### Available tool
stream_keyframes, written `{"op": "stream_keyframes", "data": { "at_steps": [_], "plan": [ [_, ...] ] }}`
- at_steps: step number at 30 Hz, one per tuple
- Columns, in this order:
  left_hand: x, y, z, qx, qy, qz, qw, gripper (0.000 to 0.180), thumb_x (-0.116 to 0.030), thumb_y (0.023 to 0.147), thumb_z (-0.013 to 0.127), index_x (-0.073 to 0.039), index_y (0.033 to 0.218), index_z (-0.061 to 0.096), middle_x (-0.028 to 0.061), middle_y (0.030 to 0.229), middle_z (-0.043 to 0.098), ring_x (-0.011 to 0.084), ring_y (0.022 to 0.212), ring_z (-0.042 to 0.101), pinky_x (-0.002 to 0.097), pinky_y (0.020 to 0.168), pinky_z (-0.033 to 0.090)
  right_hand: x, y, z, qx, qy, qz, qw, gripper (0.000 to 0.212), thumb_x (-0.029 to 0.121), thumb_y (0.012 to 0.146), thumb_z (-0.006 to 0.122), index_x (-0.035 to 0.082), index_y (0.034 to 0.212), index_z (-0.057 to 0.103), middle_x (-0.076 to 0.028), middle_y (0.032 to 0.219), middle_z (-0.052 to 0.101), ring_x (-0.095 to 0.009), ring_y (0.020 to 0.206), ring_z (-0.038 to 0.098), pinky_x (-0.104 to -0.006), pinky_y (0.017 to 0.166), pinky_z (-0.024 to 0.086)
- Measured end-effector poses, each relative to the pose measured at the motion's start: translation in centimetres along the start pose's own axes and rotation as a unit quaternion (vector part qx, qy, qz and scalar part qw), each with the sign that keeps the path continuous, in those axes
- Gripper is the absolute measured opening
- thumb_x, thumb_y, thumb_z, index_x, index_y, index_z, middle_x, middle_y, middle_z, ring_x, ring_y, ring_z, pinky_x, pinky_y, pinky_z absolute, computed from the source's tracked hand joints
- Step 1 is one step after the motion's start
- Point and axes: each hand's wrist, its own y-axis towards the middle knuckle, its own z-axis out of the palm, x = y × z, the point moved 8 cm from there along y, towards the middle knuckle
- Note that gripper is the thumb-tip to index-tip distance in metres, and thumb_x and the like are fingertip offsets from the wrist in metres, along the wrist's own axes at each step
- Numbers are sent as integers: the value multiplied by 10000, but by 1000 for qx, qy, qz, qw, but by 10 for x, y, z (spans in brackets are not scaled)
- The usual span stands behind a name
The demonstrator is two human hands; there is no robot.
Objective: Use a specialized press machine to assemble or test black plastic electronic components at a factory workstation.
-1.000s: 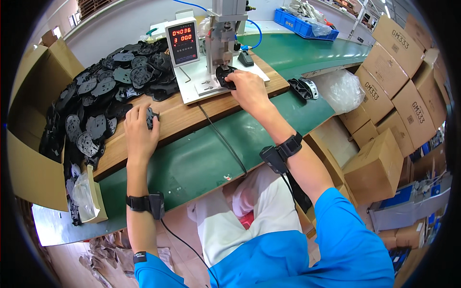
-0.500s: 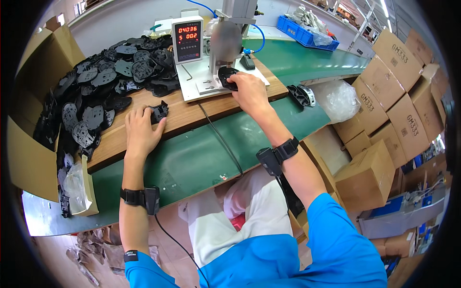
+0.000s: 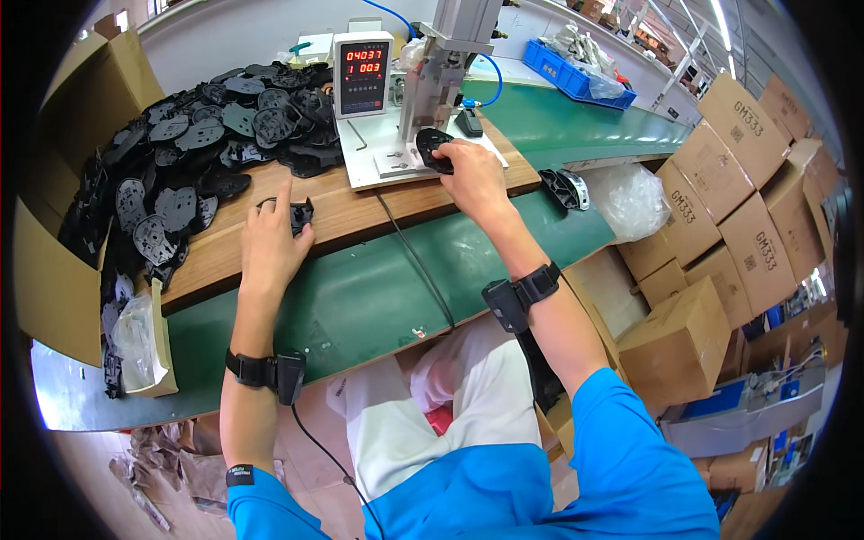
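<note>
My right hand (image 3: 475,177) pinches a black oval plastic shell part (image 3: 433,148) by its near edge. It holds the part at the foot of the bench press (image 3: 432,94), over the white base plate (image 3: 364,166). My left hand (image 3: 272,247) rests on the wooden board, index finger stretched forward and thumb apart. Beneath and beside its fingers lies a small black plastic piece (image 3: 301,217), partly covered by the hand. A heap of similar black shell parts (image 3: 202,133) lies to the left. The press's control box (image 3: 362,75) has a lit red display.
An open carton (image 3: 54,283) stands at far left. A black cable (image 3: 417,255) crosses the green table (image 3: 378,292). On the right are a black-and-silver part (image 3: 564,190), a clear plastic bag (image 3: 627,200) and stacked cartons (image 3: 711,193). A blue crate (image 3: 576,74) stands at the back.
The left index finger has stretched forward, and the hand now covers part of the small black piece. The right hand still holds its shell part. The red display reading has changed. The view has shifted slightly.
</note>
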Motion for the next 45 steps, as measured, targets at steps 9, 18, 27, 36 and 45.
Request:
{"op": "stream_keyframes", "data": {
  "at_steps": [9,18,27,36,45],
  "plan": [
    [16,5,-1,-44,-58,43,996,576,46,898,604,-125,1448,594,238,1171,677,439,1093,653,510,974,538,-16,-8,-23,-35,101,-17,994,313,58,866,685,76,1173,740,-151,1111,724,-369,1072,699,-475,897,569],
    [-12,3,-22,-129,-98,101,982,402,22,923,650,-55,1317,666,182,1281,673,390,1240,633,474,1025,539,-37,-260,-135,-228,122,3,966,418,-119,846,656,9,1243,682,-199,1210,699,-394,1085,694,-452,966,567],
    [-153,13,7,-93,-21,314,945,441,-33,916,706,-122,1348,710,121,1372,699,331,1329,625,537,1187,465,-161,-571,-22,-15,71,405,912,273,42,958,593,17,1221,662,-222,1180,644,-431,1147,606,-487,1053,471],
    [-225,69,58,-104,-21,341,934,428,-13,911,635,-113,1318,724,153,1363,710,351,1317,638,467,1142,512,-218,-630,106,38,73,511,856,259,153,1003,597,21,1218,656,-242,1176,650,-457,1146,601,-515,1026,472],
    [-236,65,66,-129,33,298,945,429,6,925,608,-92,1329,712,180,1336,716,380,1272,659,476,1099,534,-198,-620,126,176,-25,556,812,354,271,1072,468,-10,1121,677,-245,1169,667,-448,1150,617,-553,1012,506]
  ]
}}
